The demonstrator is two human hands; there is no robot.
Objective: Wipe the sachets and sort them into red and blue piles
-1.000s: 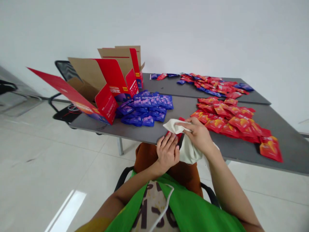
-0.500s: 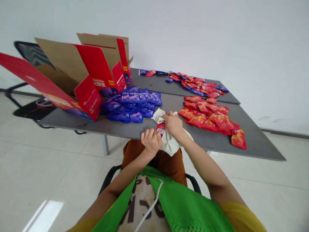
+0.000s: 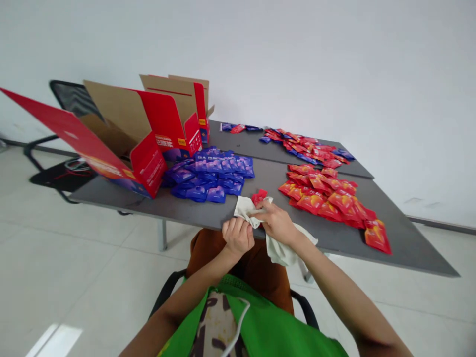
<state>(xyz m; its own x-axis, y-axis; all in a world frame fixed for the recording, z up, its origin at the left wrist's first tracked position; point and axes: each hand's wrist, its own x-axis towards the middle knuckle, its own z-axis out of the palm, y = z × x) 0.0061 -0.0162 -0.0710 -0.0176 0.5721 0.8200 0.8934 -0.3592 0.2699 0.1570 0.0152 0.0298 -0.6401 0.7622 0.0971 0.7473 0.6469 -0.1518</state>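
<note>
My left hand [image 3: 238, 235] is closed in a fist at the table's front edge, at the lower side of a small red packet [image 3: 259, 197]; the grip itself is partly covered. My right hand [image 3: 277, 220] grips a white cloth [image 3: 285, 252], with the fingers pressing it against the packet. One end of the cloth lies across the packet towards my left hand, and the rest hangs over the table edge beneath my right wrist. The packet's upper part shows above the cloth; its middle is hidden.
Blue packets [image 3: 211, 174] lie in overlapping rows left of my hands, red packets [image 3: 327, 193] to the right. A mixed red and blue pile [image 3: 303, 145] is farther back. Open red cartons [image 3: 148, 166] stand on the left of the grey table [image 3: 267, 171], near a black chair [image 3: 61, 174].
The cloth has slid up over the packet, covering its barcode side, and more cloth trails to the right. My right hand has shifted slightly right. The camera view has tilted up a little.
</note>
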